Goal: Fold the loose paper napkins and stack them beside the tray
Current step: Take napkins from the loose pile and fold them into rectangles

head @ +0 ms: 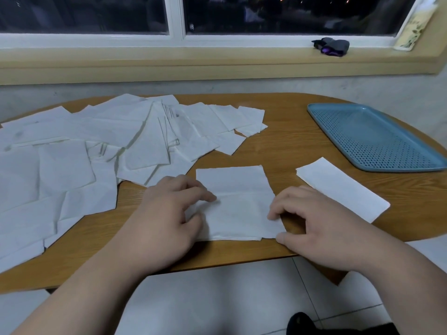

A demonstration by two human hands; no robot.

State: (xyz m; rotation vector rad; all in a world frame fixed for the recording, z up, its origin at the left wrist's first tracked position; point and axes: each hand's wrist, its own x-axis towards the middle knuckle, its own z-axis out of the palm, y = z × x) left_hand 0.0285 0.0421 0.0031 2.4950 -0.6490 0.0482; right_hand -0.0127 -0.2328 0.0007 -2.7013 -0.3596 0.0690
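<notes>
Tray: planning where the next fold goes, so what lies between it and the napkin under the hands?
In the head view, a small stack of folded napkins lies between the tray and the napkin, touching neither.

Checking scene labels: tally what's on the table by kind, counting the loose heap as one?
tray, blue: 1
napkin, laid out alone: 1
stack, folded: 1
pile, loose, sheets overlap too much to count: 1
Total: 4
</notes>
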